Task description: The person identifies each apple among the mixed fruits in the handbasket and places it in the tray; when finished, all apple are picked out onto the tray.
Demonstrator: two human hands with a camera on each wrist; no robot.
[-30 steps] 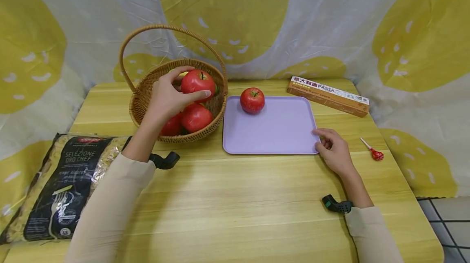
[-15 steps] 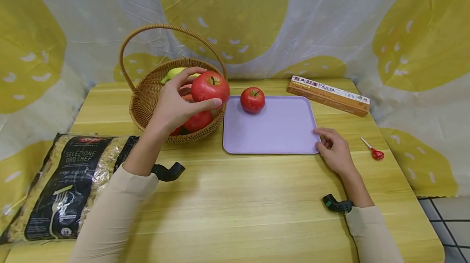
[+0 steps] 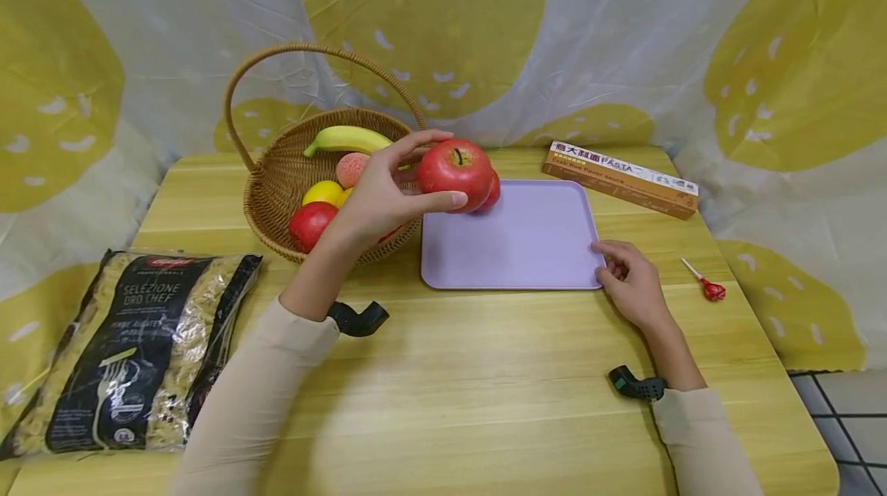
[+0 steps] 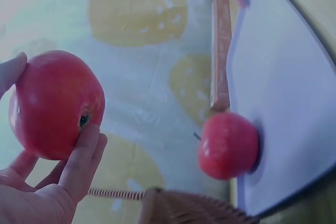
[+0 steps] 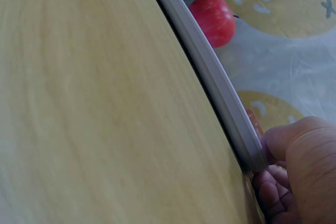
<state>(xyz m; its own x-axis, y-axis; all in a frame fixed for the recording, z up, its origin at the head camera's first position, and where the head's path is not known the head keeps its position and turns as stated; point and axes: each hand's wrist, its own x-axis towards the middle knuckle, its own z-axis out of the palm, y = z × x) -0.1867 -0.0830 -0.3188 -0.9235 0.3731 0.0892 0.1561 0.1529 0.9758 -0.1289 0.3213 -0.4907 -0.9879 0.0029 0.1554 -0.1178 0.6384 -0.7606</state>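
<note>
My left hand (image 3: 388,196) grips a large red apple (image 3: 453,175) between thumb and fingers, held up at the tray's left end. In the left wrist view the held apple (image 4: 58,106) turns its blossom end to the camera, and several fingers lie around its underside. A smaller red apple (image 4: 228,145) sits on the lilac tray (image 3: 527,242), mostly hidden behind the held one in the head view. My right hand (image 3: 629,280) pinches the tray's right edge, with the thumb against the rim (image 5: 247,135) and fingers curled in the right wrist view.
A wicker basket (image 3: 263,199) with a tall handle holds a banana (image 3: 346,139), a peach (image 3: 351,168), a lemon (image 3: 323,192) and red fruit (image 3: 312,225). Nearby are a pasta bag (image 3: 128,353), a pasta box (image 3: 620,179) and a red lollipop (image 3: 711,289).
My left hand has lifted the apple out of the basket and carried it right, to the tray's left end. Fruit beneath it has come into view. The right hand stays at the tray edge.
</note>
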